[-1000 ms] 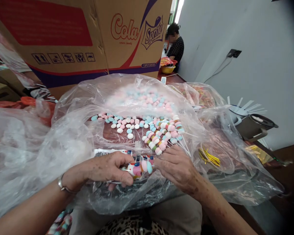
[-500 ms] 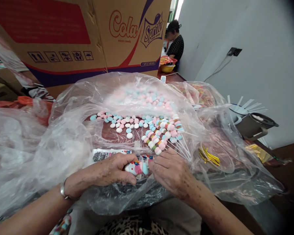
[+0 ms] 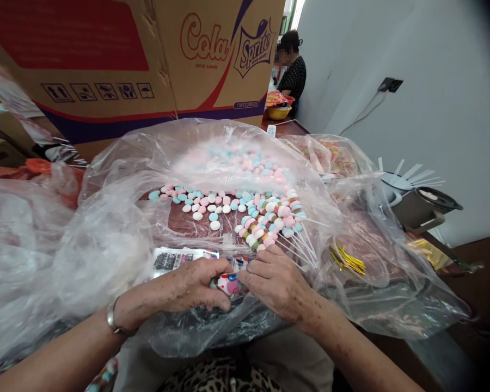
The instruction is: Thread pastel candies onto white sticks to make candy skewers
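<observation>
My left hand (image 3: pixel 183 286) and my right hand (image 3: pixel 275 283) meet over a small printed wrapper with pastel candies (image 3: pixel 228 283) inside it, both gripping it between the fingertips. Just beyond my right hand lies a bunch of candy skewers (image 3: pixel 269 220), pink, blue and white discs on thin white sticks. Loose pastel candies (image 3: pixel 206 204) are scattered on the clear plastic sheet (image 3: pixel 118 228) that covers the table. A bracelet sits on my left wrist.
A big Cola Sprite cardboard box (image 3: pixel 147 60) stands behind the sheet. Gold twist ties (image 3: pixel 347 260) lie right of the skewers. A dark pot with white sticks (image 3: pixel 416 204) stands at the right. Another person (image 3: pixel 292 73) sits far back by a yellow bowl.
My hands have closed in on each other, so the wrapper with candies shows less between them. Both hands shifted slightly left.
</observation>
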Motion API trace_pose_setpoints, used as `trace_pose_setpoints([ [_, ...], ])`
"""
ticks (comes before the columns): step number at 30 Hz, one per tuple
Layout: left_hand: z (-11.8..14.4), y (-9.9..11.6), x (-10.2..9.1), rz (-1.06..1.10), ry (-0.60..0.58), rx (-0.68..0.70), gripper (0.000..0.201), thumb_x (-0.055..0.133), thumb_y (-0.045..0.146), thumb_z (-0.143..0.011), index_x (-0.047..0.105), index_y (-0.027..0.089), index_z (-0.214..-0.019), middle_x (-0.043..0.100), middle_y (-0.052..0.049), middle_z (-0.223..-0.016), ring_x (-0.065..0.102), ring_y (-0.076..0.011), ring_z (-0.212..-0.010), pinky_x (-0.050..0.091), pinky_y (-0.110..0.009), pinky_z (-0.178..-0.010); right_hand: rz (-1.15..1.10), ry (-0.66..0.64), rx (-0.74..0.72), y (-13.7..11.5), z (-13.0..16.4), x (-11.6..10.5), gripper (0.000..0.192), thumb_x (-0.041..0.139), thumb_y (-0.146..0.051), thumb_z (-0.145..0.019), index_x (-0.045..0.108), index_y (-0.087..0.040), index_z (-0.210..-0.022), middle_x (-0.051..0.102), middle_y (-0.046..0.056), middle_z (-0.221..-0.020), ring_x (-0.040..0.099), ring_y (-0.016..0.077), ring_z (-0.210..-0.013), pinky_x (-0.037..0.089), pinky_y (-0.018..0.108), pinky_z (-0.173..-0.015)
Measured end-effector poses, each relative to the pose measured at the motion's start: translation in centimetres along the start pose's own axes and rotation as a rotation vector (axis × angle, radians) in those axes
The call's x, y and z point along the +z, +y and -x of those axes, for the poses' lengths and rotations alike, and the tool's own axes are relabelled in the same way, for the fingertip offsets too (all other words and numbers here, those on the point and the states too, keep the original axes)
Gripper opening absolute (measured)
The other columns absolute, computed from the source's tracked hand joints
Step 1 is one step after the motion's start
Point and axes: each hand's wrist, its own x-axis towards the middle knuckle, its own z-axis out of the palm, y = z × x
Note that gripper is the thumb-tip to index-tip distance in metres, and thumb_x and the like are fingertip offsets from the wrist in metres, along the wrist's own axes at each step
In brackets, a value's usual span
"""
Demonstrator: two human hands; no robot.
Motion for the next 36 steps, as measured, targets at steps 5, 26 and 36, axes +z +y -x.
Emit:
trace_pose_setpoints([
  [5,-0.6,0.6,0.8,0.114,-0.048,-0.069,0.023,0.075,0.037,-0.08,0.06,0.021,-0.086,0.06,0.005,-0.061,0.057,-0.0168,-0.058,0.037,-0.023,-0.051,-0.027,0.02,-0.011,-0.1,-0.7,1.0,0.034,0.043,-0.016,-0.105,0.063,-0.015,-0.078,0.057,0.001,-0.065,0.043,0.0169,-0.066,0.027,0.034,-0.064],
  [26,-1.0,1.9,2.8,0.244,0.186,-0.002,0.047,0.048,0.056,-0.095,0.062,0.018,-0.072,0.066,-0.001,-0.07,0.055,-0.0139,-0.061,0.041,-0.022,-0.051,-0.193,-0.127,0.018,1.5,-1.6,-1.5,0.036,0.043,-0.016,-0.104,0.056,-0.018,-0.07,0.055,0.001,-0.068,0.045,0.0159,-0.067,0.038,0.03,-0.068],
  [36,-1.4,1.9,3.2,0.327,0.41,-0.054,0.044,0.05,0.058,-0.095,0.05,0.021,-0.071,0.049,0.004,-0.064,0.042,-0.0115,-0.054,0.034,-0.021,-0.045,-0.15,0.289,0.402,0.6,-1.3,-0.9,0.024,0.047,-0.018,-0.101,0.059,-0.02,-0.121,0.07,0.008,-0.099,0.067,0.0199,-0.085,0.055,0.033,-0.077],
])
